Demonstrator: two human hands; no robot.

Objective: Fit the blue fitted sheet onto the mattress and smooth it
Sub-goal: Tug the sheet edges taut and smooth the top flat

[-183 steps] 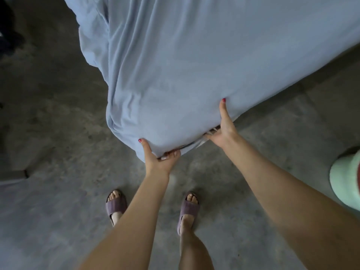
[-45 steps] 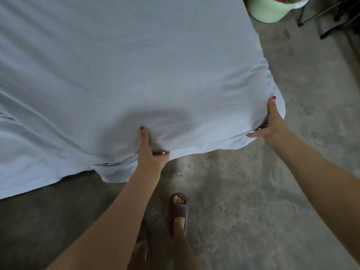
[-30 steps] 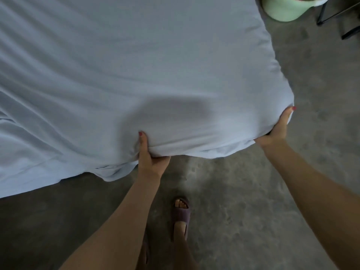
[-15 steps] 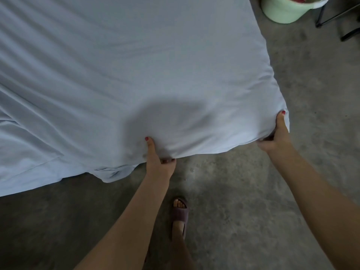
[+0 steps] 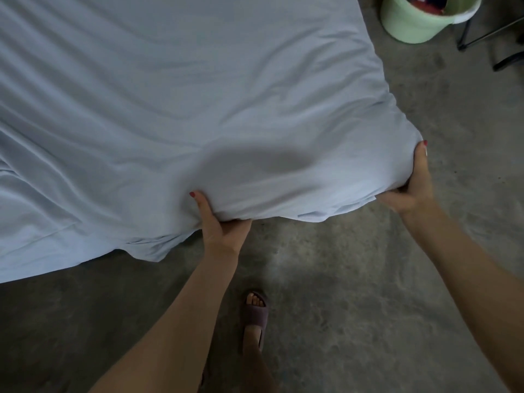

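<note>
The light blue fitted sheet (image 5: 175,103) covers the whole mattress, which is hidden beneath it. Long wrinkles run across its left half, and loose cloth hangs to the floor at the lower left. My left hand (image 5: 219,225) grips the sheet's near edge, thumb on top and fingers tucked under. At the mattress's near right corner, my right hand (image 5: 412,185) holds the sheet, thumb up along the corner and fingers curled beneath. The edge between my hands is lifted off the floor.
Bare grey concrete floor (image 5: 354,279) lies around the mattress. A pale green bucket (image 5: 416,21) with coloured items stands at the top right, next to thin black metal legs (image 5: 490,41). My sandalled foot (image 5: 255,316) is between my arms.
I have moved from the earlier corner to this one. Over the last second both hands kept hold of the sheet's edge, and my right hand shifted slightly around the right corner.
</note>
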